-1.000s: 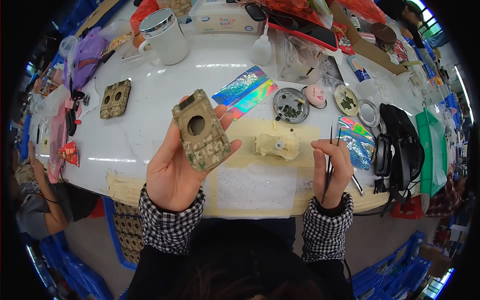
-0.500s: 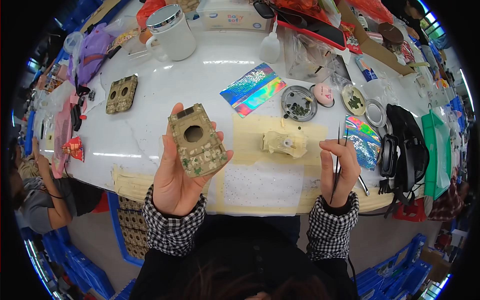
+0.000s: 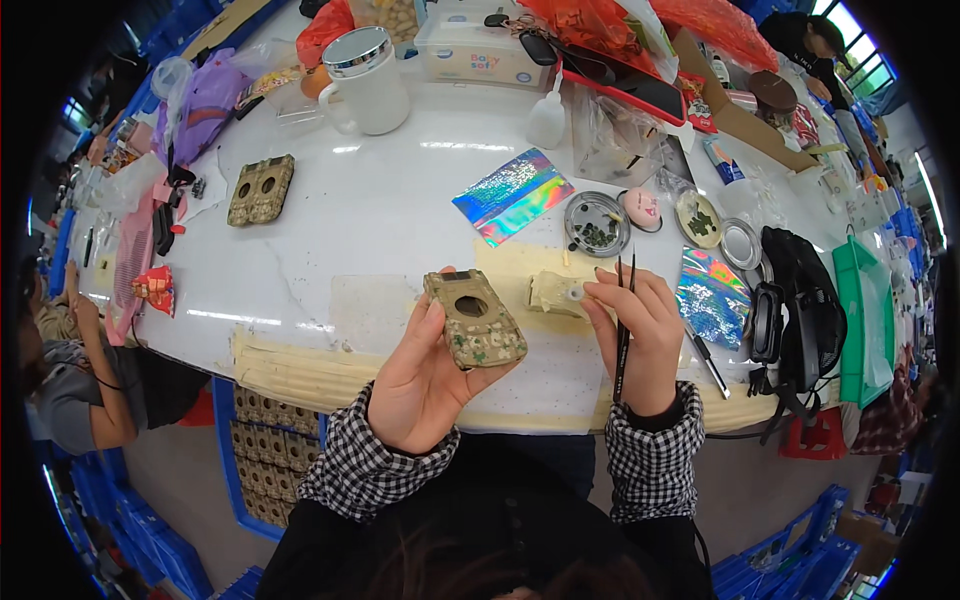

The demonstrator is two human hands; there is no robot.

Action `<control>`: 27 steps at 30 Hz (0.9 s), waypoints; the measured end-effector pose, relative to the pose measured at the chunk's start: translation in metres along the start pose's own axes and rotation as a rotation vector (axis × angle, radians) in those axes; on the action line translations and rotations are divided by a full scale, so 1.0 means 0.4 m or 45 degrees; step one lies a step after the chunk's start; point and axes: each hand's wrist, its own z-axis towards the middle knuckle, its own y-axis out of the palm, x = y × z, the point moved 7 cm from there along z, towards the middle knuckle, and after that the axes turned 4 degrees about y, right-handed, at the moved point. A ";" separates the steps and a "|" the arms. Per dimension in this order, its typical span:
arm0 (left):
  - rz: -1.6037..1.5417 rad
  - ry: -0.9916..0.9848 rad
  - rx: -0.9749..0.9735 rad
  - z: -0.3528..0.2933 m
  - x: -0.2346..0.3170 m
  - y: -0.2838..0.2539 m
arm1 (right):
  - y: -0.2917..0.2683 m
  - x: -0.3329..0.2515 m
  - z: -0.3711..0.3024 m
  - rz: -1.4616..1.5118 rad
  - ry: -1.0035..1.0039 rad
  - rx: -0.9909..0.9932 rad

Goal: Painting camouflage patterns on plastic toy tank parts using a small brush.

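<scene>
My left hand (image 3: 420, 390) grips a camouflage-painted toy tank hull (image 3: 487, 345) with a round hole in its top, tilted above the table. Black tweezers (image 3: 622, 345) point upward between the fingers of my right hand (image 3: 648, 335). That hand's thumb and fingertips are pinched beside a lump wrapped in masking tape (image 3: 553, 291) with a small round spot on it; whether they touch it I cannot tell. Beyond it lie a round metal dish (image 3: 597, 224) of small dark green parts and a pale dish (image 3: 698, 220) of flat green pieces.
A similar hull with two holes (image 3: 262, 190) rests at the left. A white lidded mug (image 3: 370, 100), a squeeze bottle (image 3: 547, 122) and shiny foil pouches (image 3: 514, 196) stand or lie farther back. A knife (image 3: 708, 362), black bag (image 3: 805, 310) and green tray (image 3: 865, 320) occupy the right.
My left hand has carried the hull to the right and tilted it. My right hand has moved left to the taped lump, still holding the tweezers. The view has shifted slightly.
</scene>
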 end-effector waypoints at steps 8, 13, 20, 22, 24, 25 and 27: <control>-0.011 -0.092 0.038 -0.012 -0.030 0.004 | -0.092 -0.070 0.010 0.106 0.060 0.192; 0.103 -0.113 0.045 -0.019 -0.055 0.002 | -0.093 -0.094 -0.026 0.546 0.134 0.134; 0.143 -0.163 0.009 -0.029 -0.074 0.008 | -0.034 -0.121 -0.051 0.792 0.156 -0.010; 0.141 -0.167 -0.016 -0.030 -0.075 0.014 | -0.028 -0.127 -0.049 0.827 0.167 -0.029; 0.107 -0.165 -0.026 -0.032 -0.072 0.020 | -0.018 -0.125 -0.053 0.887 0.231 -0.038; 0.077 -0.160 -0.030 -0.032 -0.069 0.022 | -0.014 -0.123 -0.054 0.917 0.264 -0.043; 0.050 -0.157 -0.044 -0.033 -0.069 0.024 | -0.013 -0.124 -0.055 0.911 0.266 -0.048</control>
